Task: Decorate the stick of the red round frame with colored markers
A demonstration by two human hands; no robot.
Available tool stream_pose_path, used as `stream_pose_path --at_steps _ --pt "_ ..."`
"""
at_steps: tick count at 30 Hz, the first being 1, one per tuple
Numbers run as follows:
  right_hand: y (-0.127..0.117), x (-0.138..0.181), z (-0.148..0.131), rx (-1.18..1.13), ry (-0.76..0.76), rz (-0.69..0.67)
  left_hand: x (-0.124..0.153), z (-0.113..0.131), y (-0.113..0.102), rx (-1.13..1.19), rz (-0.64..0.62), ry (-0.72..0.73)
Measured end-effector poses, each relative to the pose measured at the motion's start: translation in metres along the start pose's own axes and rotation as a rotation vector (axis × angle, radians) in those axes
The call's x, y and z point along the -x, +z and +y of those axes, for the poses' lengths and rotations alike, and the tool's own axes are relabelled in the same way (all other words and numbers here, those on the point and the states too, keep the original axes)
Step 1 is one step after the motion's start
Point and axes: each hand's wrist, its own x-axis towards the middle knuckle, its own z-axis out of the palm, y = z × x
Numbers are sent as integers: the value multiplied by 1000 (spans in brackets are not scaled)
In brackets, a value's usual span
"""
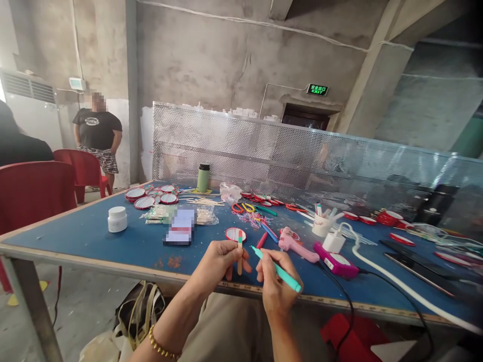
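Observation:
Between the fingers of my left hand [221, 259] a wooden craft stick [240, 259] stands upright, its top coloured red with a green band below. My right hand [279, 281] grips a turquoise marker [281, 274] like a pen, its tip pointing left toward the stick with a small gap between. Just behind the stick lies a round disc [231, 234] with a red rim and a white face. A red marker [261, 240] and a blue pen [270, 233] rest on the blue table beyond my right hand.
To the right are a pink glue gun [296, 246], a magenta box [335, 261] with cables, a white charger [333, 242] and phones [418, 271]. A white jar [117, 219], a phone [181, 226] and red-rimmed discs [144, 202] lie left. A perforated metal screen [234, 146] runs behind.

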Motion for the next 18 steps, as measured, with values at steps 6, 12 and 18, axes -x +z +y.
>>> stream_pose_path --at_steps 6,12,18 --pt "0 0 0 17 -19 -14 0 -2 0 -27 -1 -21" --pt "-1 0 -1 59 -34 -31 1 0 2 -38 3 -32" --pt "-1 -1 -2 103 -60 -33 0 -2 2 -33 19 -36"
